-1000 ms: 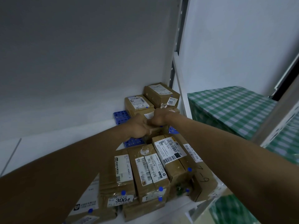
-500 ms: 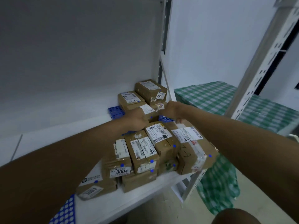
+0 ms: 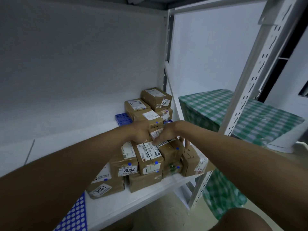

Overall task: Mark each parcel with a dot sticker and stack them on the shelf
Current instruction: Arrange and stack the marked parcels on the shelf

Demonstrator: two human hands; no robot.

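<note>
Several brown cardboard parcels (image 3: 150, 160) with white labels and small blue dot stickers are piled on the white shelf (image 3: 126, 200). Behind my hands, one dotted parcel (image 3: 148, 118) sits free on the back pile. My left hand (image 3: 141, 132) hovers over the front pile with loosely curled fingers and holds nothing. My right hand (image 3: 168, 134) hangs over a barcode-labelled parcel (image 3: 170, 150), its thumb and fingers spread and relaxed. Between the hands a white parcel label (image 3: 156, 133) shows. A blue sheet of dot stickers (image 3: 73, 214) lies at the lower left.
Blue plastic grid pieces (image 3: 123, 118) lie under the back parcels. A perforated shelf upright (image 3: 250, 84) stands at the right front corner. Beyond it is a table with a green checked cloth (image 3: 250, 114). The shelf's left part is bare white board.
Both hands have let go of the parcel they held at the back pile and drawn back toward me over the front pile. The view has also pulled back and tilted up.
</note>
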